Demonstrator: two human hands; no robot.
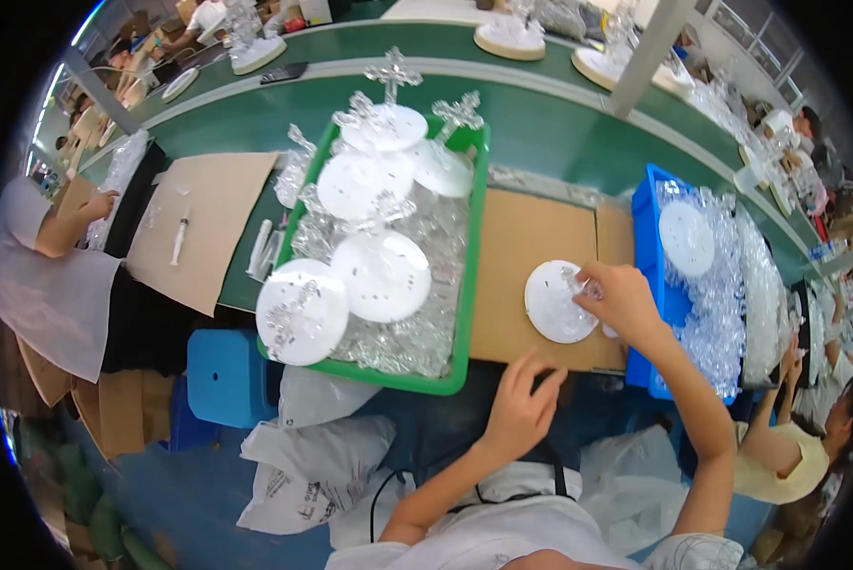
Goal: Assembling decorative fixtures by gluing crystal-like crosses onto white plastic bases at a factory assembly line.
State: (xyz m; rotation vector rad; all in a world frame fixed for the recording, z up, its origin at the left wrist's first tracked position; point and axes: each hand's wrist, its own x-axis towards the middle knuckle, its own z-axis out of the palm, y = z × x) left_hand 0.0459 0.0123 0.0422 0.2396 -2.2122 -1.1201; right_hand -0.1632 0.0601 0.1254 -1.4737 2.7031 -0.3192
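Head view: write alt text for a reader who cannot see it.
The right hand holds a small clear plastic piece against a round white disc on a brown cardboard sheet; the left hand rests at its near edge. A green plastic bin of discs and clear parts sits left, a blue bin right.

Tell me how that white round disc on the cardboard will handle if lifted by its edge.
The white disc looks thin and flat, so probably light and fairly stiff. Its smooth surface may slip. The right hand holds a clear piece at its rim, likely fragile.
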